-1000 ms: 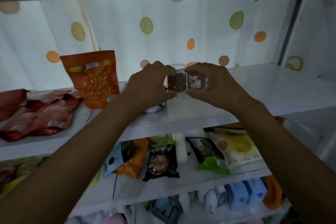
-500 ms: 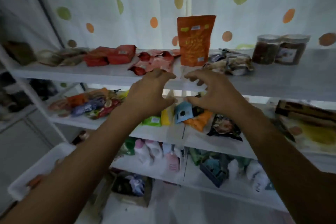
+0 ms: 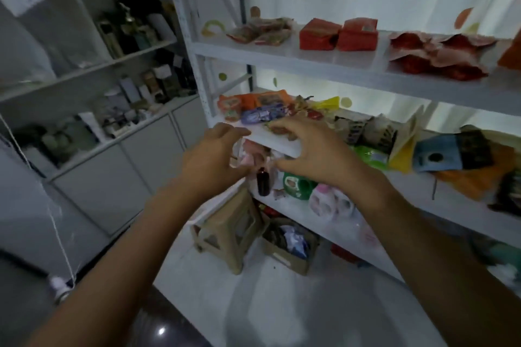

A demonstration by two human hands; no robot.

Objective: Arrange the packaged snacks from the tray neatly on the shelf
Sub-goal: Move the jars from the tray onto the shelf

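Observation:
My left hand (image 3: 214, 160) and my right hand (image 3: 310, 152) hover side by side in front of the left end of the middle shelf (image 3: 276, 144). Both are empty, with fingers spread and curled. Just behind the right fingers lies a pile of orange and purple snack packets (image 3: 259, 110). On the top shelf (image 3: 324, 65) sit two red boxes (image 3: 338, 36), crumpled red packets (image 3: 437, 53) and some flat packets (image 3: 259, 31). Green, yellow and blue packets (image 3: 439, 152) lie further right on the middle shelf. I cannot make out the tray.
A lower shelf holds a dark bottle (image 3: 263, 180), a green pack (image 3: 298, 186) and a pink-white pack (image 3: 329, 203). A brown stool (image 3: 231, 228) and a cardboard box (image 3: 287, 242) stand on the floor below. A grey cabinet (image 3: 84, 65) with bottles fills the left.
My hands let go of the two jars on the top shelf and dropped, empty, to the middle shelf. The view swung left and down; the jars are out of sight.

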